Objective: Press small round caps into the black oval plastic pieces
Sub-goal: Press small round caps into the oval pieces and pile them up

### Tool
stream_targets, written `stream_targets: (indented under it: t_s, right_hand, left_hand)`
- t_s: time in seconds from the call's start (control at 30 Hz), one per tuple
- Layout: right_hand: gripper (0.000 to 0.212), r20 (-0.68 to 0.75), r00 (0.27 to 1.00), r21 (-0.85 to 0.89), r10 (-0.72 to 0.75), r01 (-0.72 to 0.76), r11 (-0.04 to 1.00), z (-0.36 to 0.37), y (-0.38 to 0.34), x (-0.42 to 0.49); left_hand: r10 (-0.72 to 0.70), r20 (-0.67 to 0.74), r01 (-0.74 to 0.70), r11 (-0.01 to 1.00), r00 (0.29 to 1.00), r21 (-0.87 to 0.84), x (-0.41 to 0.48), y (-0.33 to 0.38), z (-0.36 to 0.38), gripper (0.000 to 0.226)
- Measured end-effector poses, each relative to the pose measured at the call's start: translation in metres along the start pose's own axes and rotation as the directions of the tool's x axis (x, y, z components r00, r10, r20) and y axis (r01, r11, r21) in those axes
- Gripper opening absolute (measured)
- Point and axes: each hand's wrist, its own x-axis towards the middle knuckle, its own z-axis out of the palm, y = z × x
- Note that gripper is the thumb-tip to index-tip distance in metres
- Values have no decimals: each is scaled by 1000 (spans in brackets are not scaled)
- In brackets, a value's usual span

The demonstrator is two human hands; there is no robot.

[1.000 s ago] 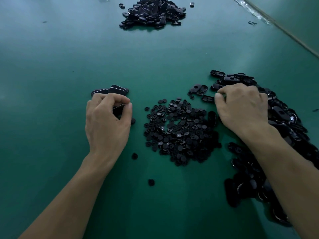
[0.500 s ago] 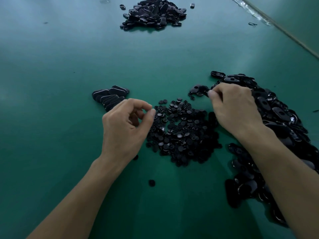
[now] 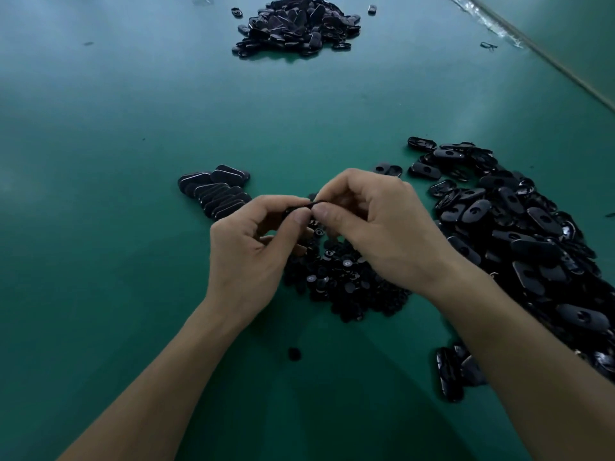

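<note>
Both hands meet above the heap of small round caps (image 3: pixel 346 281). My left hand (image 3: pixel 253 254) and my right hand (image 3: pixel 376 227) pinch one black oval piece (image 3: pixel 301 206) between thumbs and forefingers, held edge-on. Whether a cap sits in it is hidden by the fingers. A big pile of loose oval pieces (image 3: pixel 519 241) spreads along the right. A neat fanned row of oval pieces (image 3: pixel 216 191) lies left of the hands.
Another heap of black oval pieces (image 3: pixel 296 26) sits far back on the green table (image 3: pixel 100 227). A stray cap (image 3: pixel 294 354) lies between my forearms. The table's far right edge (image 3: pixel 545 54) runs diagonally, with a bit of debris near it.
My left hand left the fanned row and moved right. My right hand came back from the oval pile with a piece. Both now pinch it together over the caps.
</note>
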Motion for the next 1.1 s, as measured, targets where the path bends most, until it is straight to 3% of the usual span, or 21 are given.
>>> stream_targets:
  t_s: [0.23, 0.6, 0.67, 0.73, 0.87, 1.0, 1.1]
  right_hand:
    - [12, 4, 1000, 136, 13, -13, 991, 0, 2, -2]
    - [8, -25, 996, 154, 88, -83, 985, 0, 2, -4]
    - [8, -35, 993, 44, 112, -110, 993, -2, 4, -4]
    - [20, -24, 990, -177, 137, -139, 974, -5, 7, -5]
    - [32, 102, 979, -577, 175, -86, 812, -9, 8, -8]
    - [12, 112, 974, -581, 196, -96, 808, -6, 6, -14]
    - [8, 99, 975, -569, 196, -106, 815, -5, 5, -14]
  left_hand:
    - [-97, 22, 99, 984, 995, -148, 1, 0, -2, 15]
    - [-133, 24, 134, 961, 991, -241, 2, -2, -1, 15]
    - [-137, 9, 136, 962, 990, -237, 3, -2, -2, 17]
    - [-141, -6, 136, 963, 990, -235, 4, -2, -3, 19]
    - [-142, -45, 129, 966, 989, -223, 4, -3, -4, 16]
    - [-148, -59, 132, 967, 987, -217, 4, -4, -3, 16]
    - [-152, -59, 136, 967, 987, -217, 4, -4, -4, 15]
